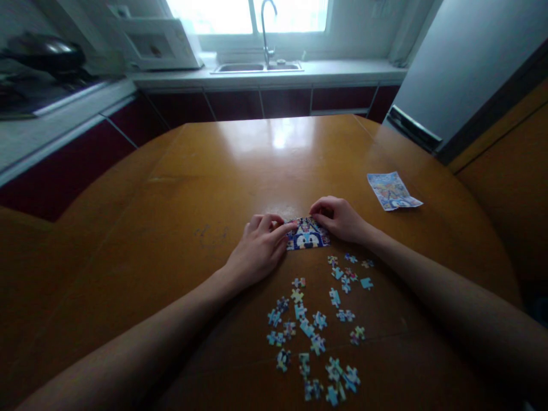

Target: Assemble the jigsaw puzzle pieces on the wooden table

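A partly assembled jigsaw puzzle (pixel 309 238) lies flat on the wooden table, with a blue cartoon dog's face along its near edge. My left hand (pixel 264 242) rests over its left side, fingers apart and the index finger stretched across the top of the pieces. At the upper right corner, my right hand (pixel 336 218) has its thumb and fingers pinched together against the puzzle. Whatever sits between those fingertips is hidden. Nearer to me, several loose puzzle pieces (pixel 307 327) are scattered, many of them light blue.
A creased picture sheet (pixel 391 191) lies on the table (pixel 205 165) to the right. Beyond the table are a counter with a sink (pixel 240 67) and faucet, a white microwave (pixel 156 45), a pan (pixel 47 51) on the stove, and a fridge (pixel 475 63).
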A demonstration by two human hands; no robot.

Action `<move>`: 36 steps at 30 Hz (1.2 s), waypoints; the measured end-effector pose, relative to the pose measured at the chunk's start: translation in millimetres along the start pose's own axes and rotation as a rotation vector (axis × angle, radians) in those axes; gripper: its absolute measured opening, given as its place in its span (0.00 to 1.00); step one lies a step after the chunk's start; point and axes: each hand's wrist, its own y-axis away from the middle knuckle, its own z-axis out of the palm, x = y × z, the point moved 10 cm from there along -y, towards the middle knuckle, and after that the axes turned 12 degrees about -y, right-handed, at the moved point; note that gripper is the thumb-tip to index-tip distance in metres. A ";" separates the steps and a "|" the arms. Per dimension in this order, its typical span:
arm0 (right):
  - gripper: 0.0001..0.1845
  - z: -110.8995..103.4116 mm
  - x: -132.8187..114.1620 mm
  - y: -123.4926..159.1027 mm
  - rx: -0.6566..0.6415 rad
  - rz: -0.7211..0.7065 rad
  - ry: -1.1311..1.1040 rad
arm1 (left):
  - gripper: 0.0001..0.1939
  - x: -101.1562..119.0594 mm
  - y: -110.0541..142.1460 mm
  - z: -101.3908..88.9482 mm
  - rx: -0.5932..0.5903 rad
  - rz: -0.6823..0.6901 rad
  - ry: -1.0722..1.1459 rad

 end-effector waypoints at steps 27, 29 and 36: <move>0.08 -30.6 16.8 -4.8 0.241 0.121 -0.211 | 0.20 -1.2 0.1 0.8 -0.008 -0.001 0.007; 0.07 -33.4 20.5 -4.4 0.279 0.127 -0.245 | 0.20 -1.0 -0.1 0.6 -0.018 0.000 0.004; 0.07 -29.3 21.3 -5.2 0.248 0.138 -0.243 | 0.19 -1.7 -1.5 -2.4 -0.037 -0.048 0.028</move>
